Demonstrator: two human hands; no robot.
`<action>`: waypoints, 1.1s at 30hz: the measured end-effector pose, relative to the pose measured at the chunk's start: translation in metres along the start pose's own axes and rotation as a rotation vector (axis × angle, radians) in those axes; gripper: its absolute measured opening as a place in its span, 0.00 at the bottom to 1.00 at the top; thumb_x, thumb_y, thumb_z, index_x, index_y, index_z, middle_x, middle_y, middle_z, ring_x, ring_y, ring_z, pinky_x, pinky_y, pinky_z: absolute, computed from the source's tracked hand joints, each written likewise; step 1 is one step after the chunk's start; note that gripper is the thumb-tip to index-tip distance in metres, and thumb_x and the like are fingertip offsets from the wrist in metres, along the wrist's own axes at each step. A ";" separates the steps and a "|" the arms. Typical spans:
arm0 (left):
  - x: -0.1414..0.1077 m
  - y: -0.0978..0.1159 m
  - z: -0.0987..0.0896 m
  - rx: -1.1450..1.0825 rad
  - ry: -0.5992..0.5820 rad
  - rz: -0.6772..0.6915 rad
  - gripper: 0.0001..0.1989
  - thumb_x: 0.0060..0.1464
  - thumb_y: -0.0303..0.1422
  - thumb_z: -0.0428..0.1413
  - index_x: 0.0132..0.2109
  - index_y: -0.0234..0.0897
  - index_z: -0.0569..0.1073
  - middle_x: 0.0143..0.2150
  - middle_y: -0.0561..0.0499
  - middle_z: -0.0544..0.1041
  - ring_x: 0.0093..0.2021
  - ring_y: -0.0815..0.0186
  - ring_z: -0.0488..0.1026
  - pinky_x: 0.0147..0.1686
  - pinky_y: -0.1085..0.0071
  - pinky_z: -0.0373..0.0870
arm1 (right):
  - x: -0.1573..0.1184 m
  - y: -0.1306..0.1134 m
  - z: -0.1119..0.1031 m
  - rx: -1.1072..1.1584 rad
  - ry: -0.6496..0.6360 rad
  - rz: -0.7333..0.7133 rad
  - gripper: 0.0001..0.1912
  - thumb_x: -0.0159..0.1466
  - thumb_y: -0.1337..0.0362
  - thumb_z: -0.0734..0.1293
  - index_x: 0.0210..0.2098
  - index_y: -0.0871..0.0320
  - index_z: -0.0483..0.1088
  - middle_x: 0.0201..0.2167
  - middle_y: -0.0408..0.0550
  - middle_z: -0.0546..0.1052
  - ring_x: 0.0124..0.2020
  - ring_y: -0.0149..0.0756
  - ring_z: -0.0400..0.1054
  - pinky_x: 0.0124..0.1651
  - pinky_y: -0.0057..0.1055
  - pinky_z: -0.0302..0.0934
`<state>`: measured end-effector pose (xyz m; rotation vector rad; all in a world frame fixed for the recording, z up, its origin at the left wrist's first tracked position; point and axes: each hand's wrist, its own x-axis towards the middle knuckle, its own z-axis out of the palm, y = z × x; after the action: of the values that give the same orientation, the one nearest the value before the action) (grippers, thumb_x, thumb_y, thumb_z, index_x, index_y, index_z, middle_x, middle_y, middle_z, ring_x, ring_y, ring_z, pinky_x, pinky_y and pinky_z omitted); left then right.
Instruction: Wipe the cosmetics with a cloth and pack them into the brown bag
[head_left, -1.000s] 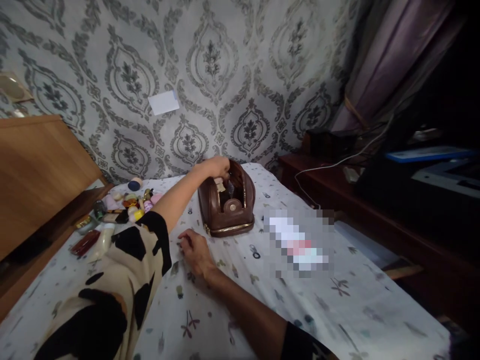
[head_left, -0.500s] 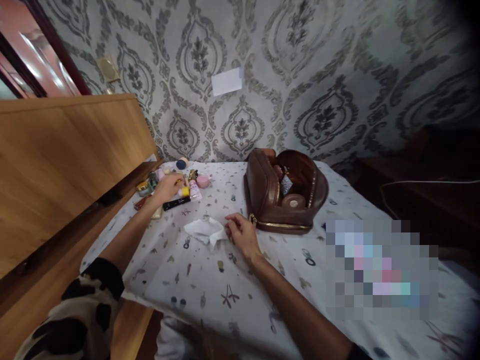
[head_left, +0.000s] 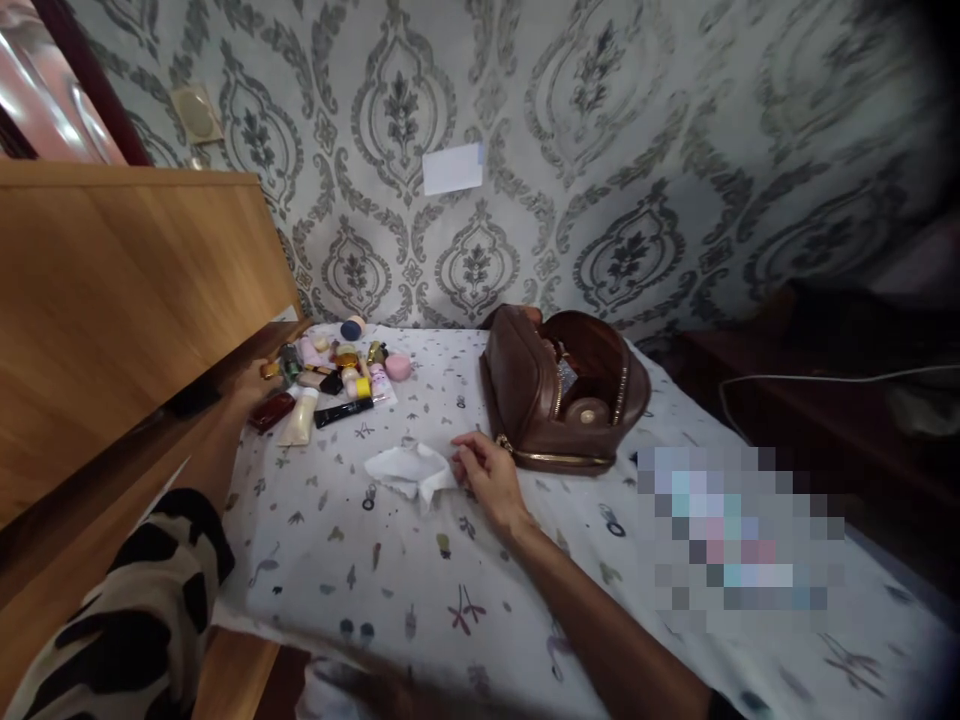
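My left hand [head_left: 259, 380] is at the left end of a cluster of cosmetics, its blurred fingers at a gold-lidded jar [head_left: 270, 370]; I cannot tell whether they grip it. Close by lie a dark red case [head_left: 271, 411], a cream tube [head_left: 299, 420], a black tube [head_left: 343, 412] and a pink round container [head_left: 398, 367]. My right hand [head_left: 489, 480] rests on the cloth with curled fingers, closed at the right edge of a crumpled white tissue [head_left: 409, 468]. Just beyond it stands an unzipped brown cosmetic bag [head_left: 517, 385], with a round compact [head_left: 587, 415] and a glittery item inside.
A white patterned cloth [head_left: 322, 560] covers the surface. A wooden board [head_left: 135, 270] rises along the left side, and papered wall [head_left: 476, 260] closes the back. At the right are a blurred-out patch [head_left: 739, 540] and a pale cable [head_left: 832, 380].
My left hand has moved left, from the middle of the cosmetics to their left end, uncovering several items. My right hand stays by the tissue. The view has shifted slightly.
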<state>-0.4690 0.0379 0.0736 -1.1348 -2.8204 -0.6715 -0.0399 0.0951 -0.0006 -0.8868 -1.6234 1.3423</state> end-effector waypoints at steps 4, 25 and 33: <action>-0.002 -0.001 0.001 -0.095 0.089 -0.123 0.21 0.47 0.40 0.59 0.48 0.38 0.69 0.45 0.48 0.79 0.50 0.54 0.75 0.44 0.64 0.72 | 0.000 0.000 0.002 -0.009 0.006 -0.011 0.12 0.59 0.58 0.61 0.36 0.58 0.71 0.24 0.43 0.72 0.21 0.31 0.64 0.22 0.26 0.57; -0.193 0.199 0.040 -0.982 -0.381 0.619 0.30 0.45 0.45 0.65 0.54 0.39 0.71 0.56 0.45 0.75 0.56 0.52 0.72 0.53 0.57 0.72 | 0.002 -0.027 -0.002 0.827 -0.210 0.371 0.24 0.71 0.44 0.53 0.41 0.58 0.68 0.26 0.44 0.76 0.20 0.29 0.68 0.24 0.24 0.62; -0.205 0.188 0.063 -0.716 -0.380 0.819 0.35 0.55 0.46 0.59 0.66 0.41 0.59 0.62 0.41 0.69 0.61 0.52 0.69 0.58 0.55 0.67 | 0.008 -0.028 -0.010 1.003 -0.182 0.517 0.31 0.73 0.44 0.48 0.33 0.60 0.69 0.18 0.41 0.72 0.14 0.26 0.62 0.19 0.21 0.56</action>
<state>-0.1853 0.0497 0.0501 -2.5128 -1.9682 -1.4967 -0.0348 0.1010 0.0293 -0.5541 -0.6256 2.3226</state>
